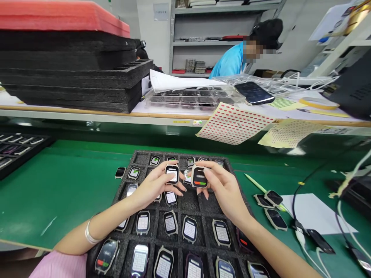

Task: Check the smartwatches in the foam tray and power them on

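Observation:
My left hand grips a smartwatch case without a strap, its thumb on the lit white screen. In my right hand is another smartwatch case, whose dark screen shows a red and a green patch; the thumb rests at its upper right corner. Both hands are above a black foam tray with square pockets. Many pockets hold similar watch cases, such as a lit one and one with red and green patches. Part of the tray is hidden beneath my hands and forearms.
Several loose watch cases lie right of the tray near a green pen, white paper and cables. One watch sits left. Stacked foam trays and a phone occupy the shelf. A person in blue is behind.

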The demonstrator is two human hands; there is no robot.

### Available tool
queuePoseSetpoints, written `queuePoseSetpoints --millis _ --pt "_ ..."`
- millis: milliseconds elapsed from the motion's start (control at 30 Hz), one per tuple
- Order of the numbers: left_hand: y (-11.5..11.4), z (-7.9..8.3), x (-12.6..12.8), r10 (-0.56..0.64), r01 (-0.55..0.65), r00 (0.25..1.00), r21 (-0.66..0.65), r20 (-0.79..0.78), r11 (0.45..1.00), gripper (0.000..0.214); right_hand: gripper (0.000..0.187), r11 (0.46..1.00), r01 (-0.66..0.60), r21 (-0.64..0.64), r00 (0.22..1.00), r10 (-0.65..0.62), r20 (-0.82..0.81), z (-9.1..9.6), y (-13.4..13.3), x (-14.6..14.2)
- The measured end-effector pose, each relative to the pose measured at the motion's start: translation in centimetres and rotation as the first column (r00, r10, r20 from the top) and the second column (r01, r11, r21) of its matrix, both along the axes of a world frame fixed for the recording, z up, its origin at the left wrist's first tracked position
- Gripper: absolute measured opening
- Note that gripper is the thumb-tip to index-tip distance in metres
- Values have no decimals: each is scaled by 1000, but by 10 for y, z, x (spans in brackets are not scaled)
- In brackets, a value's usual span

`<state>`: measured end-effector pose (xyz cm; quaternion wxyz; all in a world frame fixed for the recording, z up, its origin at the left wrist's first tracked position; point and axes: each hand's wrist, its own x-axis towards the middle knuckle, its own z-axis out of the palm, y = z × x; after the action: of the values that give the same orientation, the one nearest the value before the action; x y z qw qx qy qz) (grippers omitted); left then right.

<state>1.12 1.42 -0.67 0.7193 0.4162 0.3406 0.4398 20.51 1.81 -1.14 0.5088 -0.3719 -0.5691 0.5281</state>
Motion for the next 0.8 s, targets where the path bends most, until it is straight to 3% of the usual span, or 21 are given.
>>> queuePoseSetpoints --millis 200,433,667,733,800 --pt "3 -5 -2 34 -25 997 119 -74 993 39 24 999 -48 16 998 48 30 5 -10 -3" --pt "-5 10 -4 48 -50 997 39 62 998 47 32 996 -81 -25 997 81 -1 7 -12 -3" --pt "-19 9 -13 -30 29 999 55 16 998 52 25 1000 -14 -15 1000 14 17 13 -17 -5" --pt "-24 10 -15 -48 49 999 51 -17 998 49 31 993 -117 -28 993 116 -35 25 -30 -3" --pt "-28 11 -15 -54 56 998 56 -42 997 46 49 954 -298 -37 951 293 -94 39 -49 4"
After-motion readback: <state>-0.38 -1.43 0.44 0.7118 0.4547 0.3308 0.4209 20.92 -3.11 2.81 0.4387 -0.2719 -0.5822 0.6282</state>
